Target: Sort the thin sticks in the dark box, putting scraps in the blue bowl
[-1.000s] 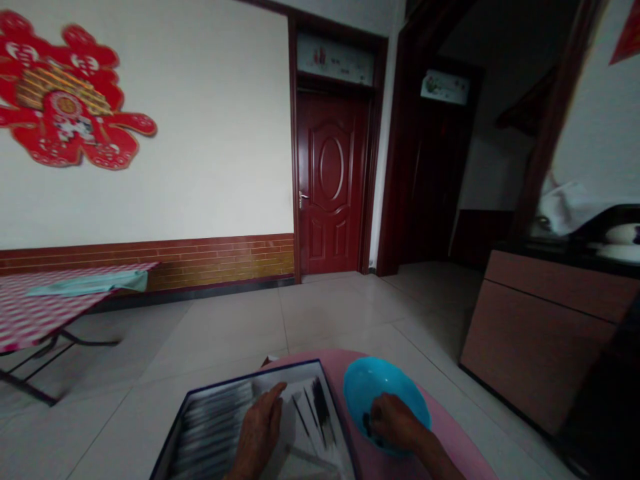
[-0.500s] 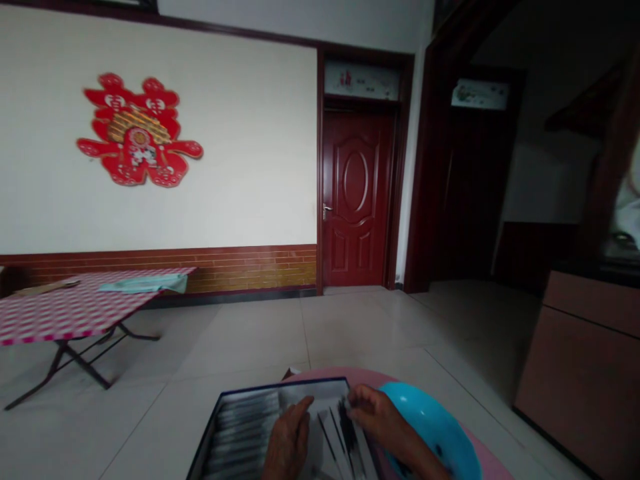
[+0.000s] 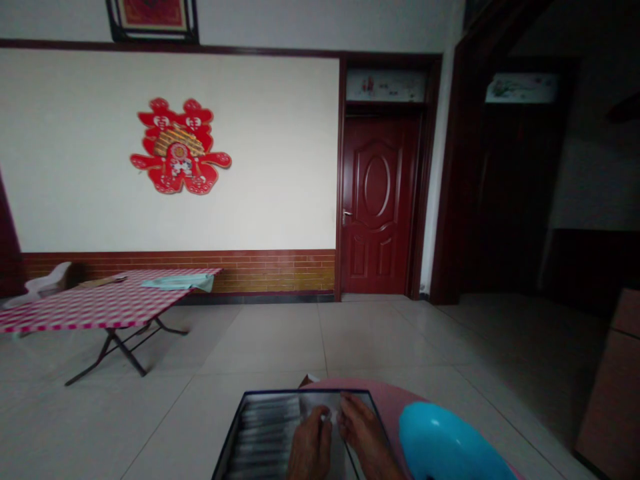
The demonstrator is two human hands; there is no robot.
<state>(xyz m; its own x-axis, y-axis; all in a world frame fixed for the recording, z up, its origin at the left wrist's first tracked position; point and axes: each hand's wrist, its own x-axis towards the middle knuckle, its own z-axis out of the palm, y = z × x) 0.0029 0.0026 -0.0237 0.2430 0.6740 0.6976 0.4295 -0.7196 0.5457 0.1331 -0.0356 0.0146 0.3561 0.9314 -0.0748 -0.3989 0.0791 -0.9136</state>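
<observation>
Pink tabletop (image 3: 385,399), blue bowl (image 3: 450,443), tiled flr (image 3: 270,340), red door (image 3: 380,207)

Low in view, the bare left hand (image 3: 311,448) and right hand (image 3: 362,433) reach forward side by side, their fingertips (image 3: 345,404) just beside each other, with the right forearm (image 3: 386,468) angling in from the lower right.

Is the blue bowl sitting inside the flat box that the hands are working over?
No, the blue bowl sits beside the dark-edged flat box, on the pink round tabletop.
</observation>
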